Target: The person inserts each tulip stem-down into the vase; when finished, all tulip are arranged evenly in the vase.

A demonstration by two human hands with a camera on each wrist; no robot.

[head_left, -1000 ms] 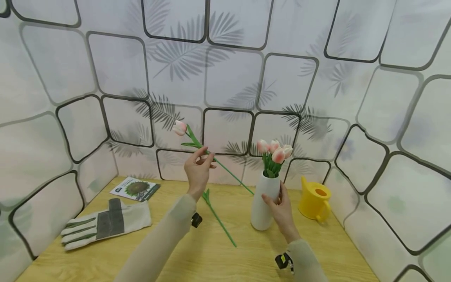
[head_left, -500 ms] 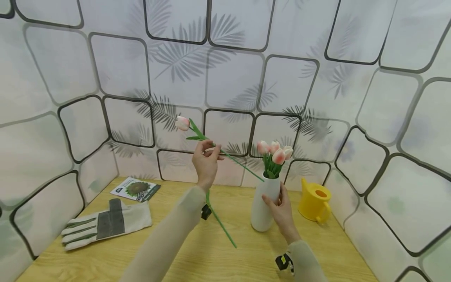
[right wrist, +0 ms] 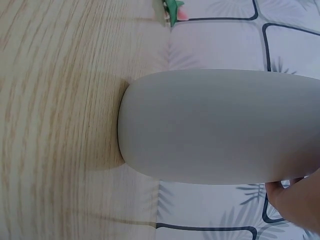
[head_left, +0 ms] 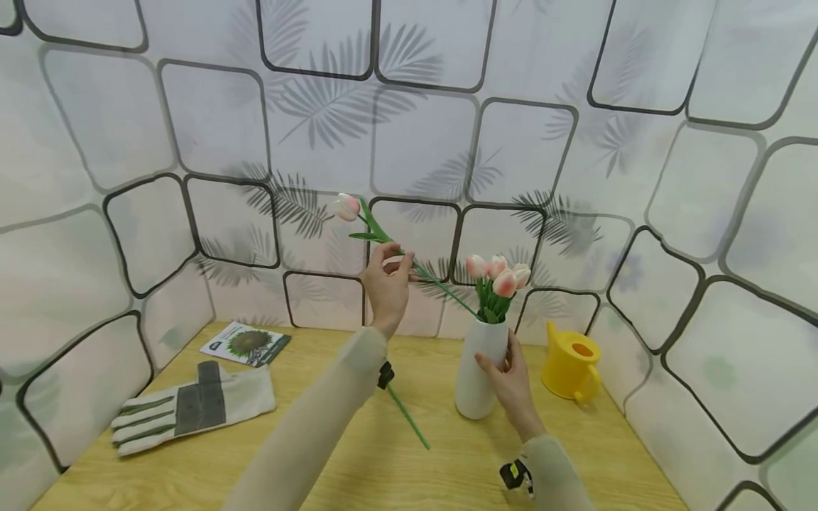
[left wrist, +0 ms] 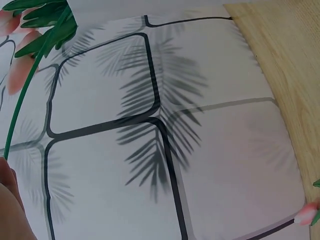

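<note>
My left hand (head_left: 388, 287) pinches the green stem of a pink-and-white artificial tulip (head_left: 347, 206) just below its leaves. The tulip slants, its bloom up to the left and its stem's lower end at the vase mouth; whether the end is inside I cannot tell. My right hand (head_left: 516, 390) grips the side of a white vase (head_left: 474, 376), which stands upright on the table. Several tulips (head_left: 505, 282) stand in the vase. Another tulip lies on the table, its stem (head_left: 409, 419) partly behind my left forearm; its bloom (left wrist: 306, 214) shows in the left wrist view.
A yellow watering can (head_left: 569, 363) stands right of the vase. On the left lie a grey-and-white work glove (head_left: 198, 404) and a seed packet (head_left: 246, 343) with a sunflower picture. A patterned backdrop (head_left: 422, 142) rises behind the wooden table (head_left: 358, 468).
My left hand has moved up and to the right with the tulip, bringing its stem end from beside the vase to the vase mouth. My right hand and the vase have stayed in place.
</note>
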